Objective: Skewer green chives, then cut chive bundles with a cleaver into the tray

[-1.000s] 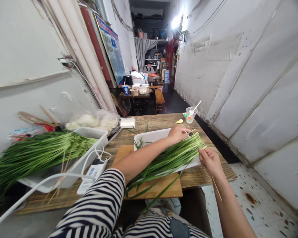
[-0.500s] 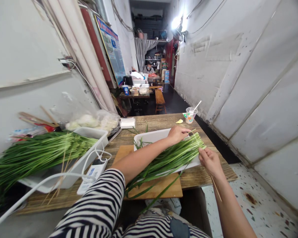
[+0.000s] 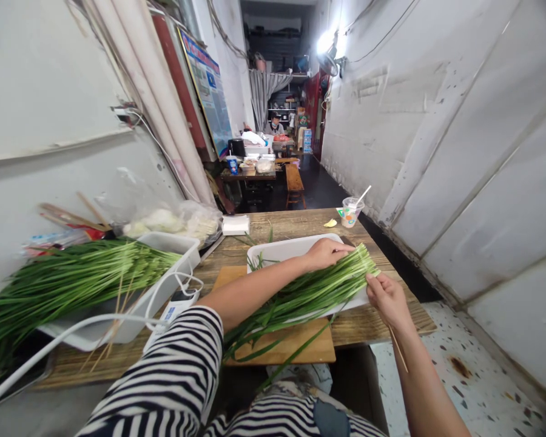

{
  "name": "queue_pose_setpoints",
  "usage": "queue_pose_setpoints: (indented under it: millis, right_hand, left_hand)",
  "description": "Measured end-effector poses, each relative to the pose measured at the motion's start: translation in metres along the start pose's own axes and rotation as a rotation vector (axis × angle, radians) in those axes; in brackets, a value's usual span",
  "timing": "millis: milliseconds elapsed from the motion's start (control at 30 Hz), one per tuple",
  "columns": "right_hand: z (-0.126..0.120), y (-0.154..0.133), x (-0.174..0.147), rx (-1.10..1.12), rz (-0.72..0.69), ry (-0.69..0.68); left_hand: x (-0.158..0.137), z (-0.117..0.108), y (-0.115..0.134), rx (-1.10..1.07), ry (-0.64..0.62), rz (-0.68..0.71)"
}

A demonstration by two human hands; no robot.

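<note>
A bunch of garlic chives [image 3: 313, 291] lies across a white tray [image 3: 282, 246], pale cut ends to the right and green leaves trailing toward me. My left hand [image 3: 326, 252] reaches over the bunch, its fingers closed together at the far edge of the chives near the pale ends. My right hand [image 3: 386, 294] is closed, thumb and finger pinched at the near corner of those ends. A thin bamboo skewer [image 3: 399, 351] sticks out below the right palm; its other end is hidden by the hand and chives.
Under the tray is a wooden board [image 3: 295, 346]. On the left, a white bin [image 3: 182, 261] holds more chives, with loose skewers [image 3: 116, 315] and a white cable [image 3: 73, 337] beside it. A plastic cup [image 3: 349, 213] stands at the table's far right. Someone sits far back.
My left hand has lowered slightly onto the chives, and the thin stalk that stuck up at its fingertips no longer shows apart. My right hand stays at the pale ends.
</note>
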State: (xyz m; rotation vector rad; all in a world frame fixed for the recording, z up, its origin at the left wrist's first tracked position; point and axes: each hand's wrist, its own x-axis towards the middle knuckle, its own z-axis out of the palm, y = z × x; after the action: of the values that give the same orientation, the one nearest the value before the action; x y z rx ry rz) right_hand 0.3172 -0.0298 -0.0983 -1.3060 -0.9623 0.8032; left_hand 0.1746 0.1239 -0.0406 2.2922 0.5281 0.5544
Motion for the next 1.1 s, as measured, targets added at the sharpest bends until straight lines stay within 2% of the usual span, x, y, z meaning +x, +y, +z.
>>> queue_pose_setpoints:
  millis: [100,167,200,233,333,367,433,533,733,933,1000,1100]
  right_hand:
    - [-0.001,-0.004,-0.01,-0.067,-0.067,0.027]
    - [-0.004,-0.01,-0.026,-0.178,-0.157,0.065]
    - [-0.007,-0.013,-0.035,-0.253,-0.208,0.085]
    - [-0.01,-0.015,-0.045,-0.333,-0.259,0.103]
    - [-0.019,-0.014,-0.073,-0.513,-0.378,0.153]
    - [-0.022,-0.011,-0.079,-0.534,-0.395,0.17]
    - [-0.025,-0.002,-0.087,-0.524,-0.392,0.205]
    - [-0.027,0.011,-0.089,-0.475,-0.345,0.244]
    - [-0.024,0.016,-0.083,-0.373,-0.288,0.234]
    - [-0.02,0.011,-0.078,-0.287,-0.222,0.213]
    - [-0.019,0.006,-0.075,-0.268,-0.203,0.192]
    - [-0.016,-0.002,-0.069,-0.23,-0.162,0.162]
  left_hand:
    - [0.003,-0.015,-0.007,0.002,0.018,-0.071]
    - [0.002,-0.025,-0.015,0.16,0.046,-0.151]
    - [0.001,-0.029,-0.02,0.271,0.009,-0.188]
    - [-0.002,-0.031,-0.025,0.382,-0.088,-0.215]
    - [-0.015,-0.032,-0.041,0.576,-0.523,-0.251]
    - [-0.019,-0.031,-0.045,0.592,-0.626,-0.255]
    - [-0.025,-0.029,-0.052,0.592,-0.71,-0.265]
    - [-0.024,-0.027,-0.058,0.602,-0.683,-0.301]
    - [-0.005,-0.007,-0.067,0.659,-0.384,-0.399]
    - [0.008,0.019,-0.073,0.588,-0.314,-0.459]
    - [0.008,0.018,-0.073,0.567,-0.285,-0.454]
    - [0.008,0.004,-0.07,0.525,-0.222,-0.397]
